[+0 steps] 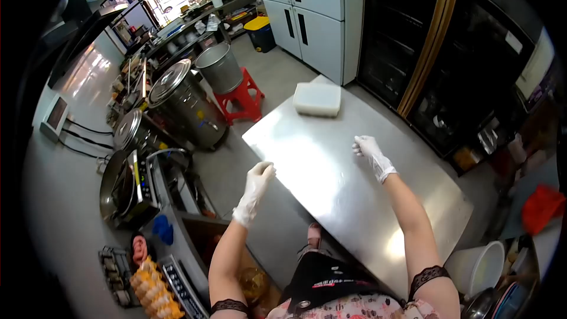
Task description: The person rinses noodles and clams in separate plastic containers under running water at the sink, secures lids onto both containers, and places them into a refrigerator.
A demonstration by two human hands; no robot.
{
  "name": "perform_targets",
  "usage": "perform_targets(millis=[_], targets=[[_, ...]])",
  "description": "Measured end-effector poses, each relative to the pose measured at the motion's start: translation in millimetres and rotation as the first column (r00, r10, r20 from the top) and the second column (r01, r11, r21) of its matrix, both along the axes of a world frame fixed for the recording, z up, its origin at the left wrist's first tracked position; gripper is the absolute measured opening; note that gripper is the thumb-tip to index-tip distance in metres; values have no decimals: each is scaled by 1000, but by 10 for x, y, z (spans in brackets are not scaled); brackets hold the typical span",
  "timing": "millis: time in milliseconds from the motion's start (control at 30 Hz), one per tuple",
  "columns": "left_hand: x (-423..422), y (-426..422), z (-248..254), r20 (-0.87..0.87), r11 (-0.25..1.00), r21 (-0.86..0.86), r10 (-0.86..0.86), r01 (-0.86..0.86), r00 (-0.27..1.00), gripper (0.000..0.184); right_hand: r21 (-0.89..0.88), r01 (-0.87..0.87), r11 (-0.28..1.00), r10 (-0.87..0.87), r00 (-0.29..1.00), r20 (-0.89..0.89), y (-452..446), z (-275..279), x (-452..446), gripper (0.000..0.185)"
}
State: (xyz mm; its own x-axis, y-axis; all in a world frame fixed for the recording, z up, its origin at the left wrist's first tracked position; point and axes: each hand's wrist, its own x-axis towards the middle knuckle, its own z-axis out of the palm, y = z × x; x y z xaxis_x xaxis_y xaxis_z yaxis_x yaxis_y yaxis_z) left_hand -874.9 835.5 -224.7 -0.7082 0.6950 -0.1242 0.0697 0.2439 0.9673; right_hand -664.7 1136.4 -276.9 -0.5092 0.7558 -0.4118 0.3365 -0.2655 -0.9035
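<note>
My left hand (255,188), in a white disposable glove, hangs in the air just off the left edge of the steel table (331,165). Its fingers are curled in, and nothing shows in them. Over the tabletop, my right hand (370,150) wears the same kind of glove. Those fingers are also curled closed, with no object visible. A rectangular plastic container (317,99) with a whitish lid sits near the table's far end, beyond both hands and touching neither.
At left stand a large lidded steel pot (183,103), a smaller lidded pot (129,129) and a metal pot (217,68) on a red stool (242,97). Glass-door fridges (413,41) line the right. A white bucket (478,266) is at lower right, egg trays (156,289) at lower left.
</note>
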Motion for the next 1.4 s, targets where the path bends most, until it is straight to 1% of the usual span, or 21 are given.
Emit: perform_targets(millis=[100, 167, 233, 300, 367, 400, 467, 500, 533, 600, 667, 800, 900, 967, 1033, 1067, 1167, 1233, 1300, 1367, 1400], targets=[[-630, 1038, -314, 233, 999, 11, 35, -39, 972, 37, 84, 2, 996, -8, 998, 68, 500, -103, -467, 25], [-1054, 1609, -677, 247, 997, -9, 70, -70, 966, 47, 75, 150, 986, -159, 977, 145, 741, -186, -790, 31], [-1143, 1975, -506, 290, 991, -47, 136, -128, 947, 51, 108, 148, 983, -164, 973, 160, 951, -228, -1039, 35], [-1450, 2415, -1090, 315, 987, -38, 162, -159, 935, 59, 141, 151, 978, -175, 969, 177, 1077, -247, -1252, 38], [-1503, 2680, -1282, 123, 984, 23, 173, -177, 977, 63, 129, 216, 968, -238, 952, 190, 1198, -303, -1457, 42], [-1512, 2770, -1326, 119, 987, 15, 159, -162, 980, 62, 130, 211, 969, -233, 954, 188, 1290, -403, -1552, 42], [-1544, 2908, -1525, 94, 995, -24, 100, -99, 991, 58, 290, 126, 949, -190, 960, 204, 1515, -819, -1662, 41], [-1573, 3058, -1884, 165, 981, 115, 137, -157, 977, 53, 289, 120, 950, -183, 962, 201, 1502, -840, -1684, 41], [-1539, 3030, -1728, 190, 993, 66, 87, -101, 978, 49, 257, 148, 955, -191, 970, 148, 1469, -828, -1668, 35], [-1405, 2924, -1408, 220, 998, 15, 49, -54, 974, 44, 220, 164, 961, -189, 977, 98, 1372, -654, -1586, 30], [-1303, 2826, -1334, 200, 993, 36, 99, -109, 975, 39, -94, 150, 984, -149, 989, 21, 1168, -311, -1466, 24], [-962, 2441, -1310, 189, 983, 27, 175, -184, 966, 38, -209, 112, 971, -154, 968, -199, 889, -445, -1136, 26], [-531, 1980, -1159, 244, 968, 64, 222, -244, 944, 37, -263, 80, 961, -163, 937, -310, 523, -466, -825, 27], [-191, 1593, -1160, 220, 959, 89, 245, -270, 944, 37, -267, 87, 960, -161, 949, -271, 195, -427, -580, 26], [188, 1184, -1052, 413, 913, 144, 294, -381, 862, 39, -94, 55, 994, -80, 951, -299, -134, -442, -310, 30], [465, 923, -712, 520, 899, 67, 339, -433, 784, 43, -191, 75, 979, -134, 938, -319, -454, -145, -174, 31], [1050, 164, -638, 668, 821, 324, 153, -470, 728, 56, -213, 0, 977, -72, 941, -331, -1072, -28, 269, 26], [1491, -341, -597, 658, 786, 374, 149, -492, 738, 63, -176, -46, 983, -13, 948, -319, -1442, -142, 533, 24], [1910, -875, -674, 768, 659, 477, 10, -582, 641, 72, -309, -89, 947, -19, 943, -331, -1900, -73, 774, 24], [2419, -1371, -534, 761, 658, 442, 84, -610, 643, 76, -343, -207, 916, 99, 947, -307, -2303, -43, 1069, 24], [2651, -1635, -474, 754, 668, 399, 150, -628, 639, 80, -280, -280, 918, 203, 940, -275, -2555, 234, 1218, 25]])
